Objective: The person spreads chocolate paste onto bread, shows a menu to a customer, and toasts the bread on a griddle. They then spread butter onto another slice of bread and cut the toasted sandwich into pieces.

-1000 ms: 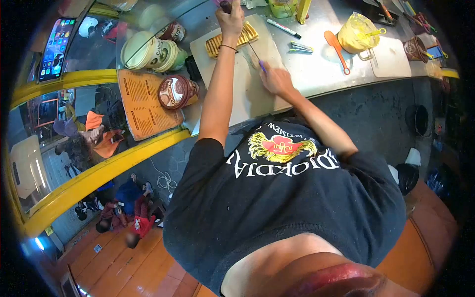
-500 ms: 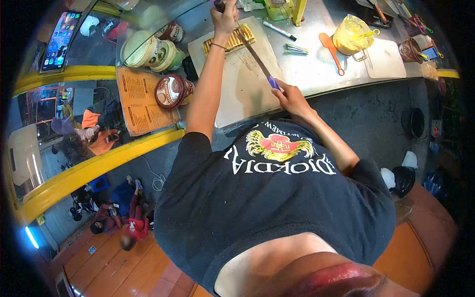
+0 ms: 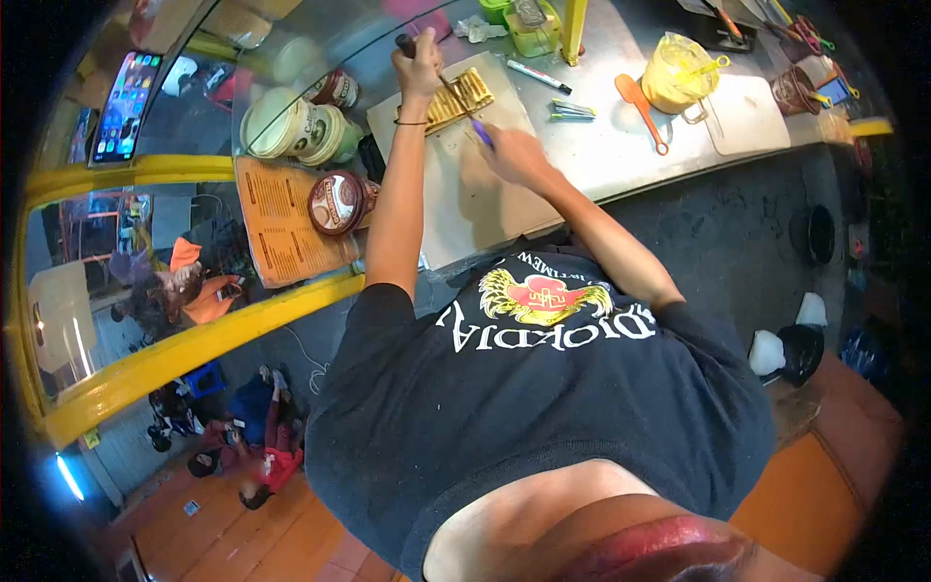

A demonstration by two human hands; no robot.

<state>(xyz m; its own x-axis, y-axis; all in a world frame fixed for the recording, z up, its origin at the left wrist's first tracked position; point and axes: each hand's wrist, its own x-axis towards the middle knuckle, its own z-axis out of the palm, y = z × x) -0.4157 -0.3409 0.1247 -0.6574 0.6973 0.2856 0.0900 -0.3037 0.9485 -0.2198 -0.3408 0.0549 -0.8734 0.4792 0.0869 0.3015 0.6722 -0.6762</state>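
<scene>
My left hand (image 3: 419,70) is closed around the dark handle (image 3: 405,44) of a tool whose lower end I cannot make out clearly. My right hand (image 3: 519,155) grips a knife by its purple handle (image 3: 482,133), with the narrow blade reaching to the food. Between both hands lies a golden-brown, striped block that looks like toasted bread (image 3: 473,89), with cut lines across it. It rests near the far end of a pale board (image 3: 456,218), where my right hand hovers. Part of the bread is hidden behind my left hand and wrist.
Right of the board are a marker (image 3: 539,77), an orange spatula (image 3: 644,114), a yellow-smeared tub (image 3: 679,80) and a white board (image 3: 747,116). Left stand lidded tubs (image 3: 335,202) and a menu sheet (image 3: 281,223). A yellow-framed glass panel (image 3: 194,339) borders the left; people sit beyond.
My right hand has moved up and left with the knife, bringing its handle close to the bread. My left hand has shifted slightly down and left with its tool.
</scene>
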